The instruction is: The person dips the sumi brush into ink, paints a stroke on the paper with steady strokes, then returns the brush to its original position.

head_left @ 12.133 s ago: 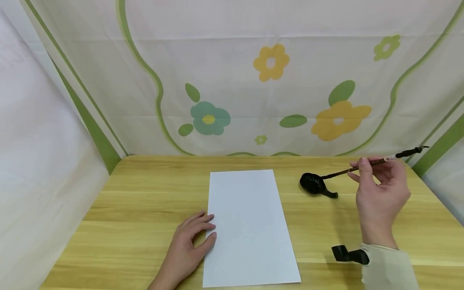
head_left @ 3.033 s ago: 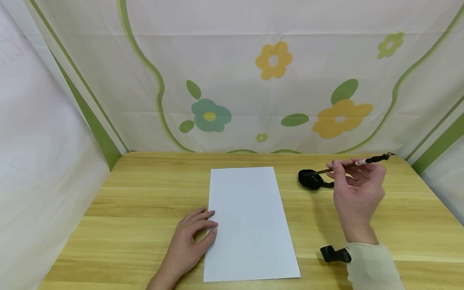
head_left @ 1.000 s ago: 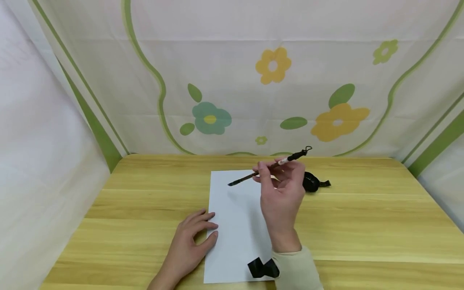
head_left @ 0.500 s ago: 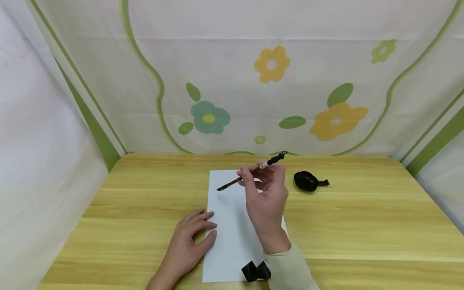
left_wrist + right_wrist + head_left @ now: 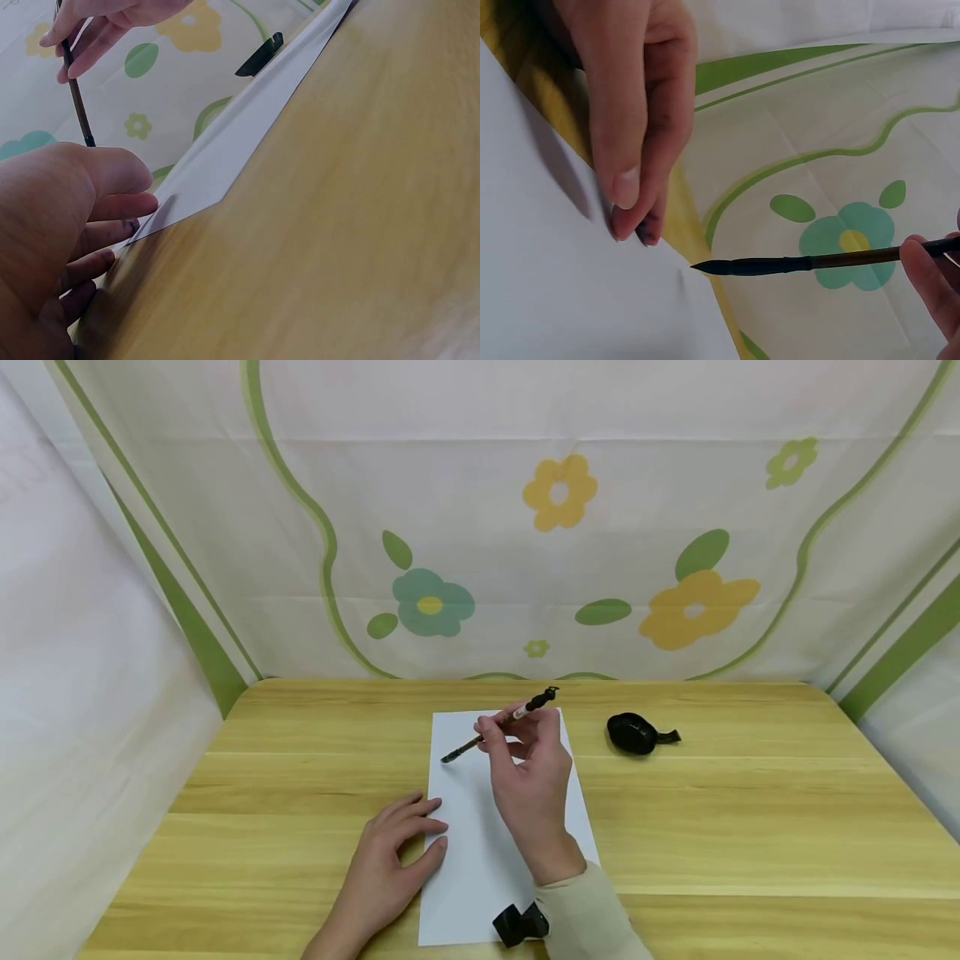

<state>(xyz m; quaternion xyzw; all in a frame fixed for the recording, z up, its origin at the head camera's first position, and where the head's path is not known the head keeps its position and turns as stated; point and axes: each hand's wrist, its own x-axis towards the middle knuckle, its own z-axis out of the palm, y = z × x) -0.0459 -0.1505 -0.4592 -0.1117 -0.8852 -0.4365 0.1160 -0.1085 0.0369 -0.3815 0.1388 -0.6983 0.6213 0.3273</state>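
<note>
A: What do we have in hand, and where is it?

B: We see the brush grasped by the right hand between thumb and fingers, slanting down over the paper. The paper lies on the tabletop, its top end near the far edge. The left hand is relaxed, grasping nothing, its fingertips resting at the paper's left side

A: And the black dish?

B: We find it right of the paper, near the tabletop's far edge, its handle towards the far right corner

A: What could go wrong for us?

B: The bristles look dark and wet, and seem to hang just above the paper, so too much ink could drip and blot it. The left fingertips show dark patches, perhaps ink, which might smudge the sheet. If that hand presses too lightly, we judge the paper could slip under a stroke. The sleeve, or the black block beside it above the paper's lower right part, could drag through anything wet

A: Can we read any writing?

B: Not a word: the brush has a pale label, too small to make out, and the faint marks on the left curtain stay illegible to us. We spot no brand, and no stroke on the visible paper
</note>
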